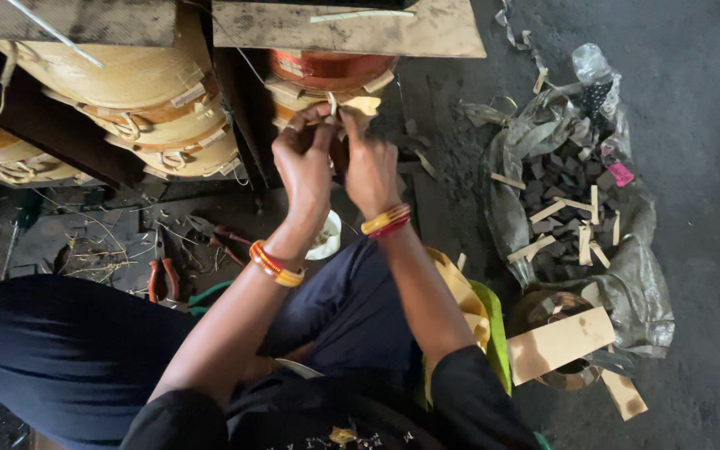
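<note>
Grimy dark floor [693, 250] under me. My left hand [303, 167] and right hand [370, 171], fingers pinched shut, grip a stiff tan paper strip [362, 105] against the copper-wound coil [331, 71] ahead; red-handled pliers [162, 279] lie nearby.

You're on a dark, grimy concrete floor [710, 125]; red-handled pliers [162, 277] lie at nine o'clock, a grey plastic sack of dark blocks [568, 208] at three.
</note>
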{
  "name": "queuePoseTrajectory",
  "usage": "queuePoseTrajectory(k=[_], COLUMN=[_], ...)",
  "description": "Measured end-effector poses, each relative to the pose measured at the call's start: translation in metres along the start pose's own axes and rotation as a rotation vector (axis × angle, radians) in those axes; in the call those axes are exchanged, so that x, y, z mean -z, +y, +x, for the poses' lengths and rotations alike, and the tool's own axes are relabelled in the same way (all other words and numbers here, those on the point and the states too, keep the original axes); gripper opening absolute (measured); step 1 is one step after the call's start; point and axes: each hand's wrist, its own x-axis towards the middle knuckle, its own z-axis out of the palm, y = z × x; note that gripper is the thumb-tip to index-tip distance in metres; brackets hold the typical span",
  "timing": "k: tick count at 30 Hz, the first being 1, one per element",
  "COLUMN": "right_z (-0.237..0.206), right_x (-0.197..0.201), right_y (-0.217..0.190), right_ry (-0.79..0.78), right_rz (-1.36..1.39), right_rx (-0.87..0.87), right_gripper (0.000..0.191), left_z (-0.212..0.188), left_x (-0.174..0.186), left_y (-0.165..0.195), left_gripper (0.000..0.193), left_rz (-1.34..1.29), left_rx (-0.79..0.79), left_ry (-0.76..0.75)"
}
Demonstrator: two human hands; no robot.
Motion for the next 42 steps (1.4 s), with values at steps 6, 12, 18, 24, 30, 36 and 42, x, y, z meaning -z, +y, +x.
queuePoseTrajectory(k=[6, 12, 18, 24, 30, 36, 42], right_z=[0.015, 0.011, 0.003, 0.007, 0.012, -0.001, -0.014], right_x=[0.014, 0.022, 0.022, 0.000, 0.007, 0.017, 0.003], right_y=[0.003, -0.003, 0.009, 0.010, 0.007, -0.018, -0.017], right_ry=[-0.175, -0.076, 0.023, 0.056, -0.031, 0.439, 0.577], right_rz=[0.757, 0.707, -0.028, -0.095, 0.139, 0.295, 0.172], right_rx=[-0.226, -0.173, 0.269, 0.158, -0.035, -0.101, 0.015], right_gripper=[0.015, 0.012, 0.035, 0.031, 0.018, 0.015, 0.028], left_z=[-0.003, 0.017, 0.040, 0.041, 0.020, 0.030, 0.020], left_x=[0.024, 0.046, 0.044, 0.024, 0.020, 0.003, -0.011], left_y=[-0.007, 0.026, 0.038, 0.022, 0.019, 0.000, -0.008], left_gripper=[0.034, 0.024, 0.020, 0.028, 0.022, 0.016, 0.012], left_rz=[0.115, 1.114, 0.856, 0.189, 0.317, 0.025, 0.457], left_rx=[0.015, -0.694, -0.213, 0.054, 0.031, 0.165, -0.028], left_ry=[-0.174, -0.196, -0.450, -0.291, -0.195, -0.101, 0.138])
